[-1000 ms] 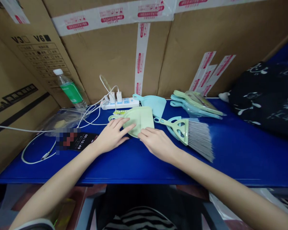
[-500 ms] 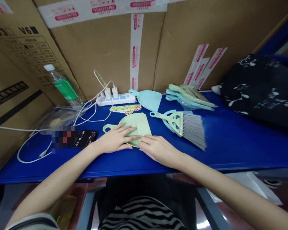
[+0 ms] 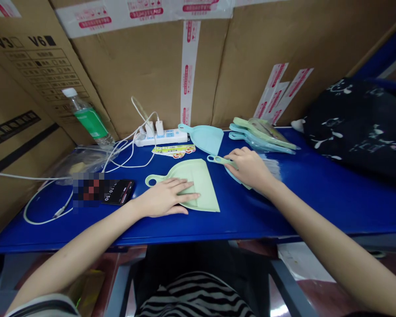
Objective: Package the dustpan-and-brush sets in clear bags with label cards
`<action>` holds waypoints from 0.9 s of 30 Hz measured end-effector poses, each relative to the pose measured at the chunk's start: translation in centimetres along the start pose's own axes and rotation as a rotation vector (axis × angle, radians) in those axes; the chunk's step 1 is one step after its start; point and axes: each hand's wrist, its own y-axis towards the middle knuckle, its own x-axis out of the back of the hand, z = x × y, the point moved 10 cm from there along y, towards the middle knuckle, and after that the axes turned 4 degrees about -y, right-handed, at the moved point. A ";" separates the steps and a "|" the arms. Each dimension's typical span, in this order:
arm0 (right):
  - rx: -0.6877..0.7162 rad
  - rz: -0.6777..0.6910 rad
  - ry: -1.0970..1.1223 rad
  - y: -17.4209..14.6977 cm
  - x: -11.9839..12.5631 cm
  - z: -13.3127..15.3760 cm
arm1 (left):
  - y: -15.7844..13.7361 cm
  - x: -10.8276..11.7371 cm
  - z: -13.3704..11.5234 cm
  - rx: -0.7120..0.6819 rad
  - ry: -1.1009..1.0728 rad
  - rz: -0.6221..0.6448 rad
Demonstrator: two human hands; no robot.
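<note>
My left hand (image 3: 163, 198) lies with fingers stretched out over a pale green dustpan (image 3: 206, 187), which rests on the table with its ring handle to the left. My right hand (image 3: 252, 169) has its fingers curled round the handle of a pale green hand brush (image 3: 219, 160). That hand hides most of the brush's head; some of the grey bristles show behind the wrist. Beneath the green brush, part of a light blue brush (image 3: 233, 176) peeks out. A light blue dustpan (image 3: 207, 137) lies behind them.
Wrapped green and blue dustpan sets (image 3: 264, 135) lie at the back. Left on the blue table (image 3: 317, 198) are a phone (image 3: 119, 192), white cables, a power strip (image 3: 176, 136) and a leaning bottle (image 3: 90, 123). A black patterned bag (image 3: 356, 132) sits right; cardboard (image 3: 145, 75) walls the back.
My right hand has moved from the green dustpan's edge up and right onto the green hand brush. The dustpan has turned slightly under my left hand, its front corner now nearer me.
</note>
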 end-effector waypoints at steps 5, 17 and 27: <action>0.020 0.029 -0.013 0.3 0.0 0.9 | 0.2 0.0 -0.1 -0.003 0.006 -0.038; 0.161 0.067 0.052 1.4 2.2 7.7 | -2.4 4.3 6.3 0.477 0.052 -0.271; 0.382 0.006 0.194 2.2 2.6 14.7 | -4.4 1.4 11.0 0.746 -0.570 -0.271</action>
